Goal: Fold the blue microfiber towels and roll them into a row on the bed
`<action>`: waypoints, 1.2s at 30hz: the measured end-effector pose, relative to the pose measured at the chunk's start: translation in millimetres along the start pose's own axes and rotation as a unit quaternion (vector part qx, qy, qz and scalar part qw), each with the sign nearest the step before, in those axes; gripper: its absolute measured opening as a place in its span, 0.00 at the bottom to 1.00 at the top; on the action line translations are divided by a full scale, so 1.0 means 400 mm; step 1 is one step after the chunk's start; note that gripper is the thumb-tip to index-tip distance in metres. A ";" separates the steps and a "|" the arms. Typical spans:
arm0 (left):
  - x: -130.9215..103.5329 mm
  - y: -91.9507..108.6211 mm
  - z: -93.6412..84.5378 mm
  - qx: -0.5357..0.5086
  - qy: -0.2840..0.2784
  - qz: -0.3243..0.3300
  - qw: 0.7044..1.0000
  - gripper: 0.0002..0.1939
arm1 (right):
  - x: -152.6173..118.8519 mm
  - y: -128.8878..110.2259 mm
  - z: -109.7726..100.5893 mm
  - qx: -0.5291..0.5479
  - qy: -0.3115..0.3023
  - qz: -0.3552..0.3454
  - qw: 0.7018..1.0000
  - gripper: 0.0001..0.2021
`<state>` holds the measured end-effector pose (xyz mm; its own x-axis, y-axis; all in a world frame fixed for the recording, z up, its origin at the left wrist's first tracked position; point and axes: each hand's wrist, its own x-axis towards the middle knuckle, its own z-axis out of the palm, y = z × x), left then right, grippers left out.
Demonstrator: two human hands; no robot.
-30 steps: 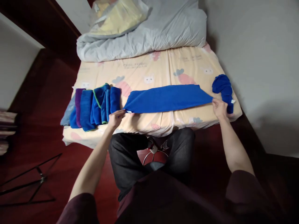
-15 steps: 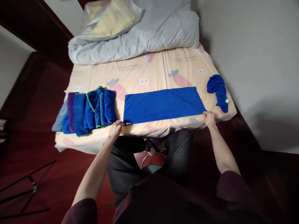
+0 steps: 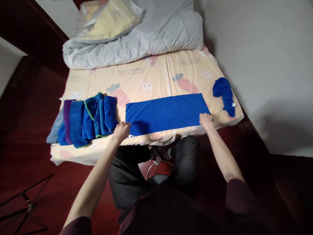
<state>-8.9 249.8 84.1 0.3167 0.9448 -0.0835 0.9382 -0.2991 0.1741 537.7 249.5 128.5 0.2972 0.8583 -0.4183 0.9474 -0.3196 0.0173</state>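
Observation:
A blue towel [image 3: 166,112] lies flat as a long strip near the bed's front edge, with a white tag at its near left corner. Over its left end hovers my left hand [image 3: 122,131], fingers curled together, casting a shadow on the cloth. My right hand [image 3: 205,120] is closed at the near right corner; its fingertips are hidden, so whether it grips cloth I cannot tell. Left of the strip, several folded towels [image 3: 83,120] in blue and purple, some green-edged, lie in an overlapping row. A crumpled blue cloth [image 3: 225,94] with a white tag rests at the right.
The bed [image 3: 158,75] has a cream sheet with carrots and rabbits. A grey quilt [image 3: 168,32] and a yellow bundle in clear plastic [image 3: 112,21] lie at its far end. A wall [image 3: 264,65] borders the right. Thin black metal legs [image 3: 29,205] stand on the floor at lower left.
My left hand has come off the towel's tagged corner and risen slightly. My right hand has moved inward and curled further. The towel stays flat; the whole view has shifted a little.

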 end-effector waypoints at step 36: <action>0.132 0.306 0.270 -0.135 0.169 -0.092 0.972 0.31 | 0.191 0.129 0.256 0.176 0.234 -0.134 0.947 0.33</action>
<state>137.9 248.8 -5.1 0.0396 0.9825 0.1818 0.8896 -0.1175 0.4414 597.0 257.4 4.4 0.1504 0.9851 0.0838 0.9222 -0.1093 -0.3710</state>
